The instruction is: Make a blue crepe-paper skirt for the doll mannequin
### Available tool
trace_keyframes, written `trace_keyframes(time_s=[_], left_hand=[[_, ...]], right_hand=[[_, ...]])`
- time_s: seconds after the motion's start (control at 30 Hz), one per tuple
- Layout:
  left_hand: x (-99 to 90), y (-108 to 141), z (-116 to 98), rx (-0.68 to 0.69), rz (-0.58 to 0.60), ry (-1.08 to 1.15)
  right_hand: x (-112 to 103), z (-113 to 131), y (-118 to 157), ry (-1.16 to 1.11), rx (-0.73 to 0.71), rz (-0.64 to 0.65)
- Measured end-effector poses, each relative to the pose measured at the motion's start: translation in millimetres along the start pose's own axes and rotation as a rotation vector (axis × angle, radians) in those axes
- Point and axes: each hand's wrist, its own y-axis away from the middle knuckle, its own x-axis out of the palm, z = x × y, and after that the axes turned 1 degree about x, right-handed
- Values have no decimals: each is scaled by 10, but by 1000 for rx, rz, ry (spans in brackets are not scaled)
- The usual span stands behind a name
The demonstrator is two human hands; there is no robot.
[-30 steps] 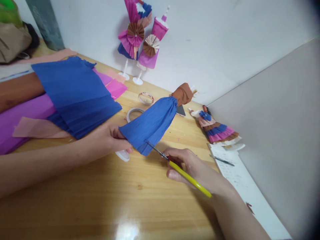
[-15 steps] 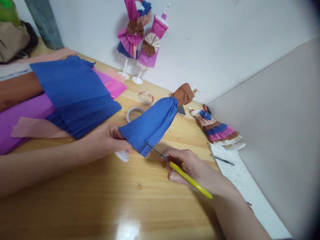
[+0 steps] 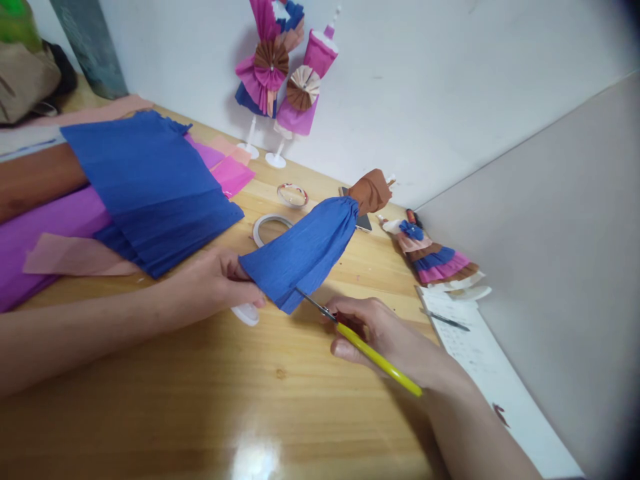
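A small dress form wears a gathered blue paper skirt and a brown paper top, and it leans away toward the wall. My left hand is closed on the skirt's lower left edge, beside the form's white round base. In my right hand are scissors with yellow handles. Their blades touch the skirt near its lower right hem. How far the blades are apart is too small to tell.
Blue paper sheets lie on purple, brown and pink paper at left. Tape rolls sit behind the skirt. Two dressed forms stand by the wall. A layered dress and a notebook with a pen are at right.
The dress form's top has shifted very slightly right and down. The scissors and my right hand have moved only a little. Both hands keep their hold.
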Motion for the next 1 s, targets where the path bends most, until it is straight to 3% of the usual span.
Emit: trace_keyframes(time_s=[1.0], left_hand=[[-7, -12, 35, 15, -28, -103]], right_hand=[[18, -1, -37, 7, 31, -13]])
